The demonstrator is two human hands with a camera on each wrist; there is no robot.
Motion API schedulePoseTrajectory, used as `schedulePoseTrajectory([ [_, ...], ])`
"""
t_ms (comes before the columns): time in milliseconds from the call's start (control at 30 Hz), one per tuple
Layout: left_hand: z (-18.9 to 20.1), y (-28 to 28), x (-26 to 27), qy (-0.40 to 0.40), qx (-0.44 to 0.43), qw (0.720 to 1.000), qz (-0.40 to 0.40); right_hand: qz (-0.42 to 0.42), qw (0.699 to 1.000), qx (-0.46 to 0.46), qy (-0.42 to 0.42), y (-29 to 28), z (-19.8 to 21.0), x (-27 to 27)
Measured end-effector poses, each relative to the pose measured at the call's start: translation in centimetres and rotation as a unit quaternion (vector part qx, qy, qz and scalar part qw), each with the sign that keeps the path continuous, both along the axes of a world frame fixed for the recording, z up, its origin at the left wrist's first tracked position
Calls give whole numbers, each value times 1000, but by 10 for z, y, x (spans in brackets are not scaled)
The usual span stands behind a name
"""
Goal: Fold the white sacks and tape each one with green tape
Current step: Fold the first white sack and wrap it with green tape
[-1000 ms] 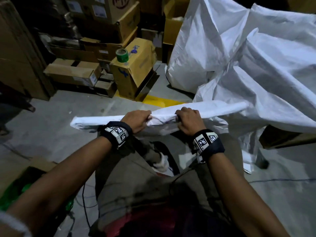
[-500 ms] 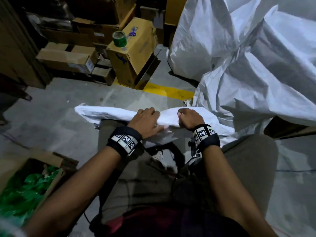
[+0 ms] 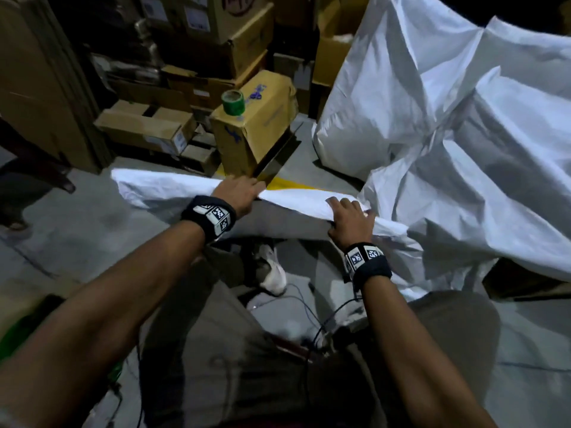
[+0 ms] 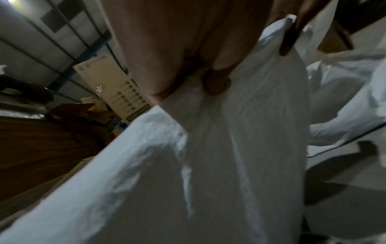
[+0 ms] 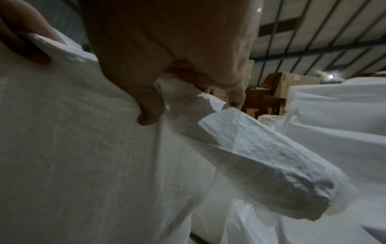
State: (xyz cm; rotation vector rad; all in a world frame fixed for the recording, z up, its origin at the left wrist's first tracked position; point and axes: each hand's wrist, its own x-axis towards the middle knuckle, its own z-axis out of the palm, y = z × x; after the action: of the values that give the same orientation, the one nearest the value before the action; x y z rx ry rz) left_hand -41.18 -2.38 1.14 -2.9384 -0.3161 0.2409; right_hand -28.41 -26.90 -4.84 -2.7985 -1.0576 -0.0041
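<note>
A long folded white sack (image 3: 160, 188) lies stretched across my knees, above the grey floor. My left hand (image 3: 238, 193) holds it near the middle, with the fingers over its far edge. In the left wrist view the thumb (image 4: 217, 84) presses on the sack (image 4: 208, 165). My right hand (image 3: 349, 217) grips the sack further right. In the right wrist view its fingers (image 5: 150, 105) curl round a bunched fold (image 5: 261, 156). A roll of green tape (image 3: 232, 102) stands on a yellow cardboard box (image 3: 262, 131) beyond the sack, out of reach of both hands.
A big heap of loose white sacks (image 3: 448, 134) fills the right side. Cardboard boxes (image 3: 145, 128) are stacked at the back left. Something green (image 3: 15, 335) shows at the bottom left. Cables (image 3: 309, 319) and a white shoe (image 3: 272, 273) lie between my legs.
My hands were close together at the sack's middle. They have spread apart along it, the left one forward, the right one toward the heap.
</note>
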Motion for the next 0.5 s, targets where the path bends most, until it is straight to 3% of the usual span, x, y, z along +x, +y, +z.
schedulePoseTrajectory([
  [133, 7, 31, 29, -60, 30, 997, 30, 6, 998, 47, -49, 51, 18, 43],
  [267, -10, 44, 29, -65, 14, 997, 36, 64, 993, 67, -76, 64, 14, 73],
  [400, -66, 40, 16, -63, -29, 997, 23, 132, 988, 41, -73, 54, -33, 77],
  [500, -125, 28, -4, -13, -46, 998, 42, 149, 988, -10, -28, 43, -78, 60],
])
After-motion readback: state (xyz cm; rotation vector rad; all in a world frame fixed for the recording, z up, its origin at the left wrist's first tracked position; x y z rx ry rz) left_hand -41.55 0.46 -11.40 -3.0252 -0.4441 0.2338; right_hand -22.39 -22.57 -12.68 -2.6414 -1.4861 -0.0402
